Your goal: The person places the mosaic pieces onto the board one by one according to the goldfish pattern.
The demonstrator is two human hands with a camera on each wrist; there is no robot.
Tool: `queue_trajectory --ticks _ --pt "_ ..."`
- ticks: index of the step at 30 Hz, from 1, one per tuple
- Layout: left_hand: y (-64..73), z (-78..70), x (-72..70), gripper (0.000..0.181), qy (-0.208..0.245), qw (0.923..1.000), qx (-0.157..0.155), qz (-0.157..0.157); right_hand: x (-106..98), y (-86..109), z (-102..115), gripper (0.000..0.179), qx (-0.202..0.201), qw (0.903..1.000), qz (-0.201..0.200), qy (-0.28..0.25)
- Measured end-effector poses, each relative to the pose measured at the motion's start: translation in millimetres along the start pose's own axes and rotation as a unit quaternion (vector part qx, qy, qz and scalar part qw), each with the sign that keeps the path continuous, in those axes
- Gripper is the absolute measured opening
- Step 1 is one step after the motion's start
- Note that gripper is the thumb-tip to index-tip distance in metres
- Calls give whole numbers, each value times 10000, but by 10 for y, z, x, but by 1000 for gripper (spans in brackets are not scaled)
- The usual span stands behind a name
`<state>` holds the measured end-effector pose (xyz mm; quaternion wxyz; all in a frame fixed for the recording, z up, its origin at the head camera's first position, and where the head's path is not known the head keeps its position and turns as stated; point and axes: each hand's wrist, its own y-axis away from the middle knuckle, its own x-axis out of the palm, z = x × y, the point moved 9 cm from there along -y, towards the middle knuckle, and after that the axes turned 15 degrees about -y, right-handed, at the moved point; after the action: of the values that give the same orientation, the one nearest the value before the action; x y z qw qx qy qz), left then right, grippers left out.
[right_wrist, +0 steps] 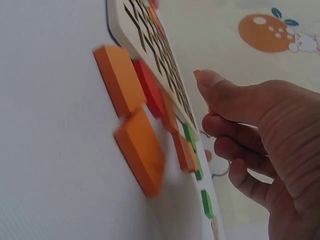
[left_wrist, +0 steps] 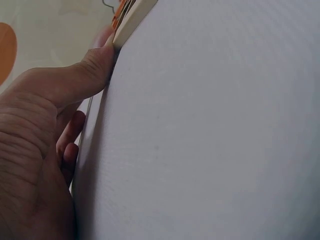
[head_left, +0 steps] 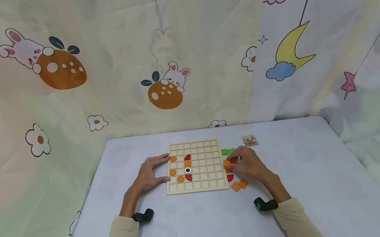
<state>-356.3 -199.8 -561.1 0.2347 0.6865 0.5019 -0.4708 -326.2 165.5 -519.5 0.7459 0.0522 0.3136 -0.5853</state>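
A wooden grid board (head_left: 206,169) lies on the table, with its left edge touched by the thumb and fingers of my left hand (head_left: 146,176). In the left wrist view the thumb (left_wrist: 95,67) rests against the board's rim. On the board's left part sit several orange discs (head_left: 173,172), two red rounded pieces (head_left: 189,177), an orange square (head_left: 187,163) and a round eye piece (head_left: 188,170). Just right of the board, my right hand (head_left: 251,164) pinches a small orange piece (right_wrist: 197,73) between thumb and fingers; its shape is mostly hidden.
Beside the board's right edge lie green pieces (head_left: 224,152), a red rounded piece (head_left: 230,178) and orange squares (head_left: 235,187). Behind the right hand is a small picture card (head_left: 250,140). A printed cloth (head_left: 116,84) hangs behind the white table (head_left: 198,230).
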Motion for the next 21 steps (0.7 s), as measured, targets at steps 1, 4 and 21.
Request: queue_trajectory --ticks 1,4,21 --pt "-1 -1 0 81 8 10000 10 -5 35 -6 6 23 45 10000 39 -50" --pt "-5 3 3 81 15 10000 21 -18 139 -22 33 24 98 9996 166 -207" --pt "-13 44 24 82 31 9998 -155 80 558 -162 334 19 -481 9961 541 -506"
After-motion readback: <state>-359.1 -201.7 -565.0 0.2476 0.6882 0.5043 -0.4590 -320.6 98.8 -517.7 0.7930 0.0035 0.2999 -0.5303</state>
